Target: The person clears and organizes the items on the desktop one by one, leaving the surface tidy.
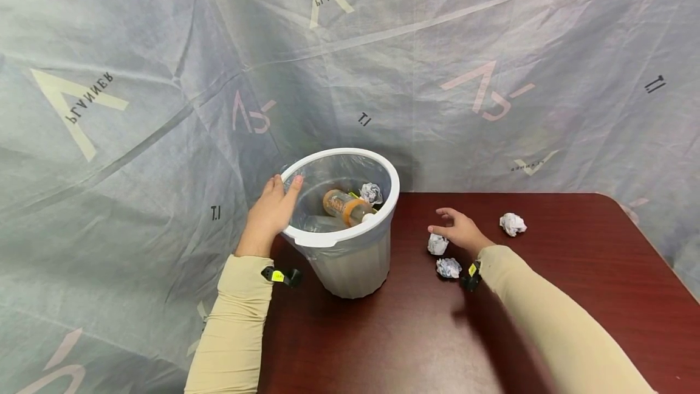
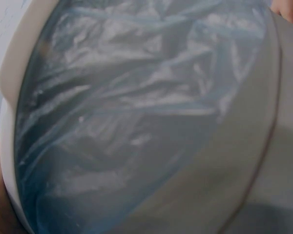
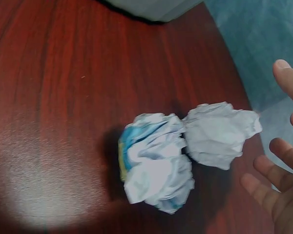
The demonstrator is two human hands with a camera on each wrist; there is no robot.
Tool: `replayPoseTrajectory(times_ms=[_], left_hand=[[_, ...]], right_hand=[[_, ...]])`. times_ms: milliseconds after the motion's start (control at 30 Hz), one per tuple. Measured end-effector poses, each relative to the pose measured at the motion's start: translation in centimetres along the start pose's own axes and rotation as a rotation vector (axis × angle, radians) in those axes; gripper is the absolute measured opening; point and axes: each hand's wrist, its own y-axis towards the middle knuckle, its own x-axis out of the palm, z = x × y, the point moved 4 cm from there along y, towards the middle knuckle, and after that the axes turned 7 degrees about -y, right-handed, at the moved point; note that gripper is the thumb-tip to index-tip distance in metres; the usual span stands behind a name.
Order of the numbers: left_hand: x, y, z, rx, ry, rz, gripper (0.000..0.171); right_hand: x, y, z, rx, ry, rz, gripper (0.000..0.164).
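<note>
My left hand (image 1: 270, 211) holds the left side of the white rim of a grey trash can (image 1: 350, 260), its thumb over the rim. A clear plastic liner (image 2: 136, 97) hangs over the can's edge. Inside lie a plastic bottle with an orange label (image 1: 340, 204) and a crumpled paper ball (image 1: 371, 193). To the right of the can, my right hand (image 1: 461, 231) hovers with spread fingers over a white paper ball (image 3: 219, 134). Against that ball, in the right wrist view, sits a second one with blue print (image 3: 156, 161).
Another crumpled paper ball (image 1: 513, 224) lies farther right on the dark red wooden table (image 1: 383, 345). Grey printed sheeting (image 1: 415, 65) hangs behind and to the left of the table. The table's right corner is rounded.
</note>
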Motion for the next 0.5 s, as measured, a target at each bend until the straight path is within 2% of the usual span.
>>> replayPoseTrajectory(times_ms=[367,500], left_hand=[[-0.1,-0.1,0.2,-0.004,-0.001,0.001,0.108],[-0.1,-0.1,0.3,-0.002,-0.003,0.006,0.107]], right_hand=[[1.8,-1.2,0.3,-0.006,-0.037,-0.076,0.068],[2.2,-1.2,0.8,-0.015,-0.068,-0.071,0.058]])
